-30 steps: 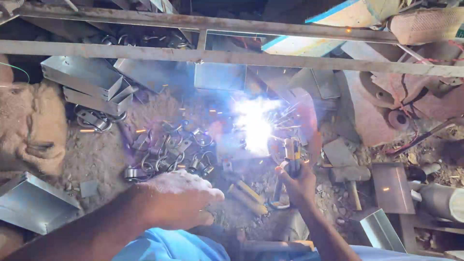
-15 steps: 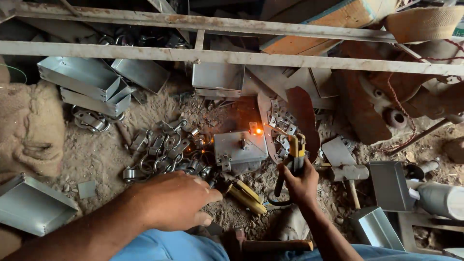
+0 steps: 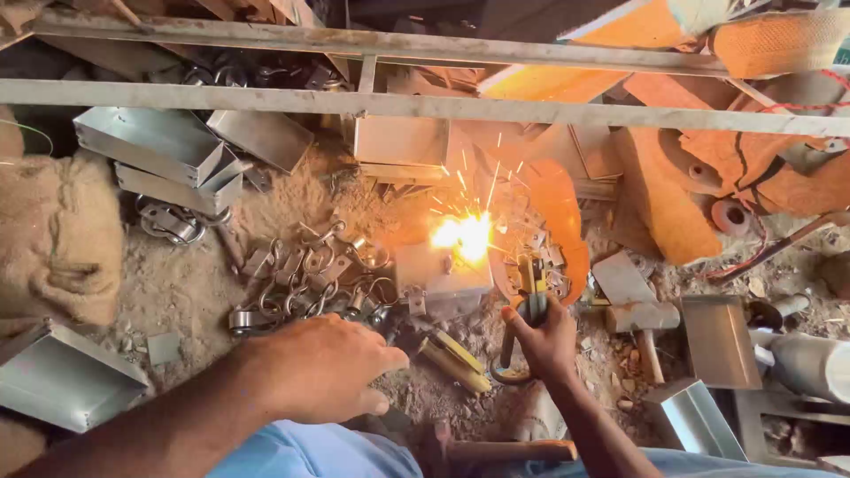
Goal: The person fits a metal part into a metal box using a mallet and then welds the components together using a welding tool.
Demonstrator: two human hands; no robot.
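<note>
- Galvanised sheet-metal trays lie stacked far to the left of both hands, beyond a burlap sack at the frame's left edge.
- Another open metal tray sits on the dirt floor just left of the left forearm.
- Left hand rests palm down with fingers curled loosely; it appears to grip nothing, though what lies under the palm cannot be told.
- Just ahead of that hand's knuckles lies a heap of small metal clamps, near but apart from the fingers.
- Between the two hands, low on the ground, lies a yellow-handled tool, just beside the left fingertips.
- Above it, ahead of and slightly left of the right fist, stands the small metal box, with a bright arc and sparks bursting at its upper right corner.
- Right hand is closed firmly around the electrode holder, whose yellow-and-dark jaws point up from the fist toward the sparks.
- A dark cable loop hangs below the fist, touching it.
- Right of the grip, well apart, a hammer lies on the rubble, with a flat metal plate further right.
- A long steel bar crosses the scene beyond everything.
</note>
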